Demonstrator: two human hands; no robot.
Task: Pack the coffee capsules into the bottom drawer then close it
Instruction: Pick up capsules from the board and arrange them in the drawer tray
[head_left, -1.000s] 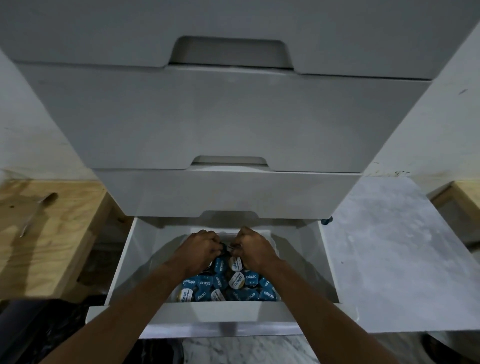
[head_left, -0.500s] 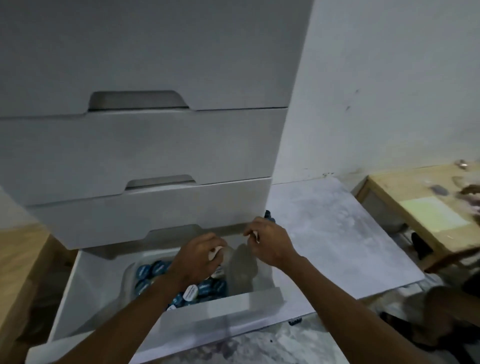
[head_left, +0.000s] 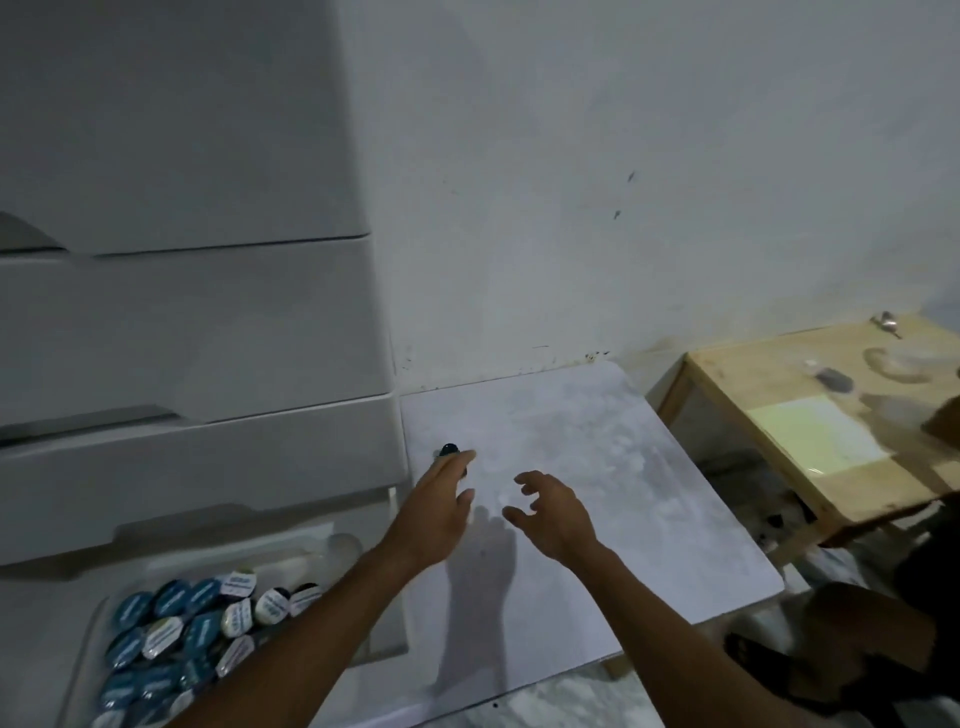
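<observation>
The bottom drawer (head_left: 62, 613) of a white cabinet stands pulled out at the lower left. Inside it lie several blue and white coffee capsules (head_left: 171, 629). One dark blue capsule (head_left: 448, 450) sits on a white board (head_left: 597, 493) right of the cabinet, close to the cabinet's side. My left hand (head_left: 439, 506) stretches over the board with its fingertips just at that capsule, holding nothing. My right hand (head_left: 553, 512) hovers beside it over the board, fingers curled apart and empty.
Two closed drawers (head_left: 192, 332) stack above the open one. A white wall (head_left: 623, 182) runs behind the board. A low wooden table (head_left: 810, 415) with small items stands at the right. A dark shape (head_left: 872, 639) lies on the floor at the lower right.
The view has swung right, away from the drawer. Both hands have left the drawer and moved right over the white board, the left one reaching the lone capsule.
</observation>
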